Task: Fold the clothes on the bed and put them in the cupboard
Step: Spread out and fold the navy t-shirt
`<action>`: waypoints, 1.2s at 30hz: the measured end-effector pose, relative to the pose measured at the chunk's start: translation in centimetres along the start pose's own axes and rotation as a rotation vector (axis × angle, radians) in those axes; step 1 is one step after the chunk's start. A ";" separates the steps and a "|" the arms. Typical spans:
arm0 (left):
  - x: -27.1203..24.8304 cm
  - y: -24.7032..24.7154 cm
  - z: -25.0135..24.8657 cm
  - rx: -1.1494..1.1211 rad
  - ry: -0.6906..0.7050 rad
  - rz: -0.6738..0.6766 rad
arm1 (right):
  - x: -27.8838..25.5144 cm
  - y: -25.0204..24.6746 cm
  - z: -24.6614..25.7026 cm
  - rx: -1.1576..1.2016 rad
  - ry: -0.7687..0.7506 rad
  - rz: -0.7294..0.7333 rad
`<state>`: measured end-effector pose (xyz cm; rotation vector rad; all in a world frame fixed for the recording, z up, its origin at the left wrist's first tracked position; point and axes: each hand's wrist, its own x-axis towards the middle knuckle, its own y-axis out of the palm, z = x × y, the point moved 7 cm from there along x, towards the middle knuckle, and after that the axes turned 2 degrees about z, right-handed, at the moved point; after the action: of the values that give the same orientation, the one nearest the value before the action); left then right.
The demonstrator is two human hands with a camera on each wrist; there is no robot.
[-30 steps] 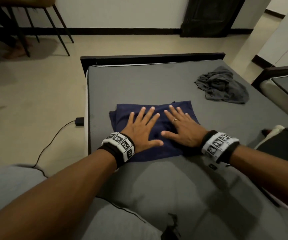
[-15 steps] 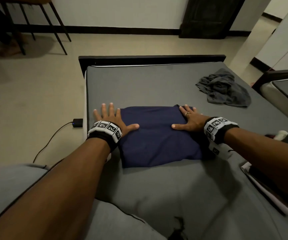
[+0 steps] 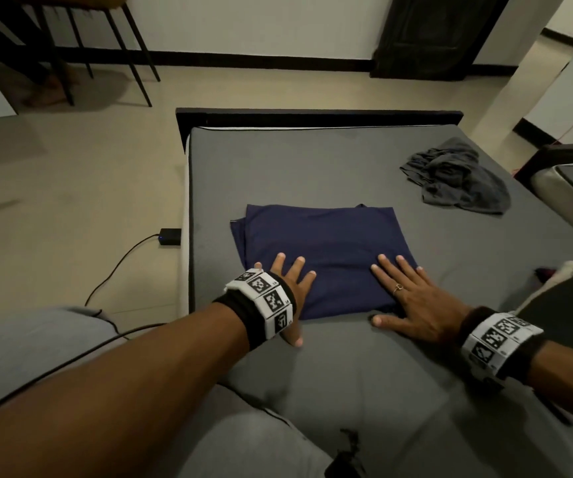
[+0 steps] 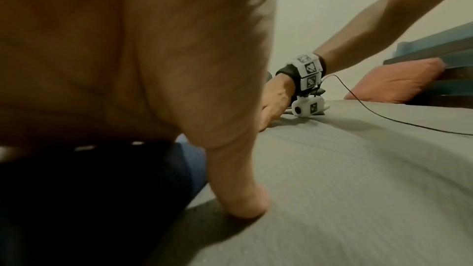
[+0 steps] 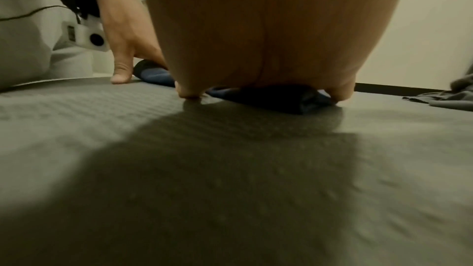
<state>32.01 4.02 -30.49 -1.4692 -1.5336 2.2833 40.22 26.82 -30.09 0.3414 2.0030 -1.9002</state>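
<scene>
Lying folded near the bed's (image 3: 312, 160) left edge, long axis running across it, the navy garment (image 3: 326, 243) has both hands on its near edge, left hand (image 3: 290, 288) and right hand (image 3: 412, 298) flat, fingers spread, equally close

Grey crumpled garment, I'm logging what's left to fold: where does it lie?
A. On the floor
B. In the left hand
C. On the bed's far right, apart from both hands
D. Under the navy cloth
C: the grey crumpled garment lies on the bed at its far right, while both hands press the folded navy cloth.
</scene>
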 end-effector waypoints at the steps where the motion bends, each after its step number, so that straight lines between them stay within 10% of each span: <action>1: 0.2 0.7 0.3 -0.025 -0.048 -0.018 | -0.2 0.0 -0.9 -0.004 0.016 0.002; 12: -4.1 -1.3 -1.1 -0.130 -0.284 0.018 | -0.9 -0.5 -2.3 -0.260 0.041 0.045; 20: -7.9 -3.7 -9.2 0.262 0.294 -0.242 | 1.4 -3.4 -5.8 -0.428 0.236 -0.015; 26: -8.1 -4.3 -10.6 -0.270 0.630 -0.187 | 1.1 -5.7 -7.2 -0.464 0.392 0.016; 29: -7.0 -5.8 -7.7 -0.550 0.551 -0.088 | -0.7 -7.5 -4.5 -0.347 0.332 -0.074; 36: -3.2 -6.9 2.3 -0.103 0.212 -0.322 | -4.4 -8.9 10.5 0.153 0.065 -0.240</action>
<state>29.15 4.40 -23.11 -1.3186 -1.7002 1.8351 41.46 16.10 -20.51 0.2113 2.0225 -2.2229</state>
